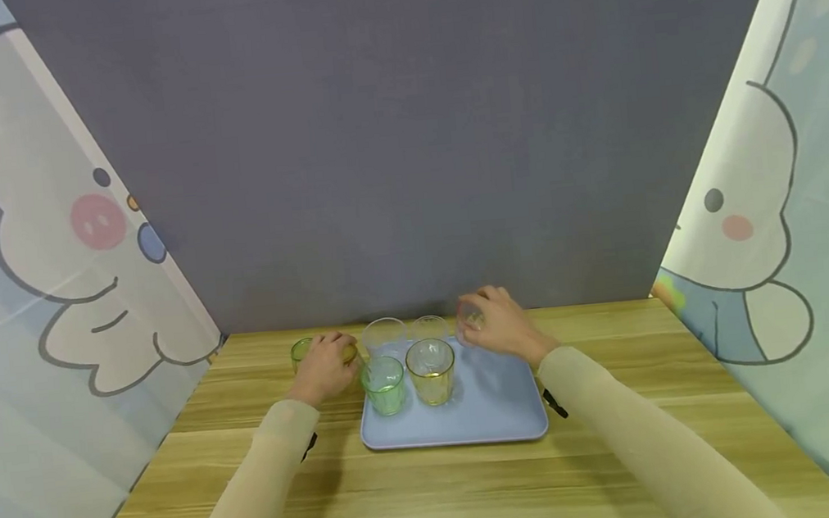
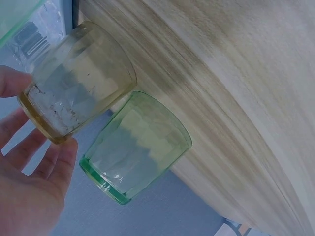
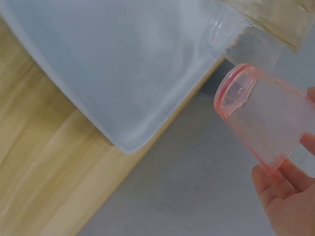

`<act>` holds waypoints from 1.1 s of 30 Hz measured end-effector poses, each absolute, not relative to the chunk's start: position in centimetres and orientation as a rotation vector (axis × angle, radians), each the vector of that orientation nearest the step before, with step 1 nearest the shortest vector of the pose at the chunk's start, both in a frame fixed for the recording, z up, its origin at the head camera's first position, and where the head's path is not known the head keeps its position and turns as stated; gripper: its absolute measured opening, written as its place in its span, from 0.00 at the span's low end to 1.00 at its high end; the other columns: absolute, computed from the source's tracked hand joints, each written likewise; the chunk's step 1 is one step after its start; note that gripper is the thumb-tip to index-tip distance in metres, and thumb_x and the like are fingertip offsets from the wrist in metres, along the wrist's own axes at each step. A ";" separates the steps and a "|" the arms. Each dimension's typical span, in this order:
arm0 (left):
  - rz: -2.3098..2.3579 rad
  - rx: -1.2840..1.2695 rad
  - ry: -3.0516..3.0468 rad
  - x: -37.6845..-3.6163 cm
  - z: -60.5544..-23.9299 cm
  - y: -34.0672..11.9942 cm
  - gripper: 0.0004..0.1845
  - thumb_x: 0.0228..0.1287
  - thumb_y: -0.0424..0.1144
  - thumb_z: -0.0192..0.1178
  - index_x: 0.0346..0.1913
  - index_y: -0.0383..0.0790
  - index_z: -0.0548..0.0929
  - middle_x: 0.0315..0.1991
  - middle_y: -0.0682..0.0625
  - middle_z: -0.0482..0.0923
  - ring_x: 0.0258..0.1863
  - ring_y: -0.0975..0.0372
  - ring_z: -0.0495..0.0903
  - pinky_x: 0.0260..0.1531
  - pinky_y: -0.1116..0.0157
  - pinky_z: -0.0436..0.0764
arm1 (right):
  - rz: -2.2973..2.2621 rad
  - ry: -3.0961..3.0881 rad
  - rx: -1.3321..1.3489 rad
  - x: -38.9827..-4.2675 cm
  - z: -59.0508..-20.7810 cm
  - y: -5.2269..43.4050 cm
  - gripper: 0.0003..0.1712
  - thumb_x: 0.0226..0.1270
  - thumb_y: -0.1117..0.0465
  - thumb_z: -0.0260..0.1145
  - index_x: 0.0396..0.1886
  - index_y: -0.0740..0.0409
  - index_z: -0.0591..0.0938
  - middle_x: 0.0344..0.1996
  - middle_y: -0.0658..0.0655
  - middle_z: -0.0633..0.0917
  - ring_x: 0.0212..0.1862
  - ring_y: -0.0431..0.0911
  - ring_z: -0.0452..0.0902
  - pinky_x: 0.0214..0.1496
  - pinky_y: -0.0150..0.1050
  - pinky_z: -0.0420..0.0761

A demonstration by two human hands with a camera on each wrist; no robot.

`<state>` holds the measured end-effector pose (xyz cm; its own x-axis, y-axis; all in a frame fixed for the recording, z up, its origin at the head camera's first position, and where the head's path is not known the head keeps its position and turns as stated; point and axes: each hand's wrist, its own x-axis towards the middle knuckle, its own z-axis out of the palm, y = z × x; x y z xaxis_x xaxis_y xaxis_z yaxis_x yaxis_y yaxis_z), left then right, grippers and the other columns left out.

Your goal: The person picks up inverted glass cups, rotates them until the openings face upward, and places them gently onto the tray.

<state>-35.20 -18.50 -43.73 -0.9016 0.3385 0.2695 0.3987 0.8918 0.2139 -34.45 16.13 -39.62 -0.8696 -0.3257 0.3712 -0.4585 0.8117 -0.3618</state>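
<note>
At the far left of the wooden worktop [image 1: 255,470], near the back wall, stands a green glass [image 1: 300,352], clear of the tray. Just right of it the left hand [image 1: 326,367] holds a yellow glass [image 2: 74,81]; the left wrist view shows the thumb on one side and the fingers [image 2: 54,164] curled under its base, so the grip is closed on that glass, which sits just beside the green one [image 2: 138,147]. In the head view the yellow glass is mostly hidden behind the hand.

Next comes the pale blue tray [image 1: 502,416], lying flat in the middle of the worktop. On its left half stand four glasses: a clear glass [image 1: 383,337] and a smaller clear glass [image 1: 429,327] at the back, a second green glass [image 1: 384,385] and a second yellow glass [image 1: 431,370] in front of them, all upright and close together.

Over the tray's back right corner the right hand [image 1: 498,326] holds a pink glass [image 3: 263,115] raised and tilted, its rim pointing toward the tray. The fingers wrap its base, so this grip is closed on the pink glass. Both arms wear beige sleeves [image 1: 645,436].
</note>
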 end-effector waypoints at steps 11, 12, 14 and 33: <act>-0.359 -0.566 -2.838 -35.0 -43.5 -18.3 0.21 0.65 0.38 0.65 0.59 0.34 0.81 0.59 0.36 0.77 0.60 0.38 0.72 0.62 0.43 0.71 | 0.620 -2.709 0.626 -35.2 -41.8 15.7 0.34 0.59 0.51 0.68 0.66 0.59 0.79 0.57 0.64 0.78 0.59 0.59 0.71 0.59 0.57 0.75; -0.358 -0.566 -2.841 -35.0 -43.5 -18.3 0.22 0.65 0.38 0.65 0.59 0.33 0.81 0.59 0.36 0.77 0.60 0.38 0.72 0.62 0.43 0.70 | 0.615 -2.714 0.626 -35.2 -41.8 15.6 0.34 0.59 0.52 0.68 0.66 0.59 0.79 0.57 0.64 0.78 0.58 0.59 0.71 0.58 0.57 0.75; -0.353 -0.565 -2.844 -35.0 -43.4 -18.3 0.22 0.65 0.38 0.65 0.59 0.33 0.80 0.59 0.35 0.77 0.61 0.38 0.71 0.62 0.43 0.70 | 0.622 -2.732 0.621 -35.1 -41.9 15.4 0.34 0.60 0.51 0.68 0.66 0.59 0.79 0.57 0.64 0.78 0.59 0.59 0.71 0.58 0.57 0.76; -0.400 -0.580 -2.838 -34.9 -43.6 -18.2 0.22 0.65 0.38 0.64 0.60 0.32 0.80 0.59 0.35 0.77 0.61 0.39 0.72 0.65 0.43 0.67 | 0.556 -2.772 0.578 -35.7 -43.6 14.5 0.29 0.62 0.52 0.68 0.62 0.60 0.81 0.59 0.66 0.79 0.58 0.62 0.73 0.59 0.57 0.75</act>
<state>-34.92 -18.17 -43.64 -0.8985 0.3513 0.2634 0.4103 0.8852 0.2193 -35.65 14.55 -43.63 -0.8885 -0.3297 0.3191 -0.4273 0.8480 -0.3136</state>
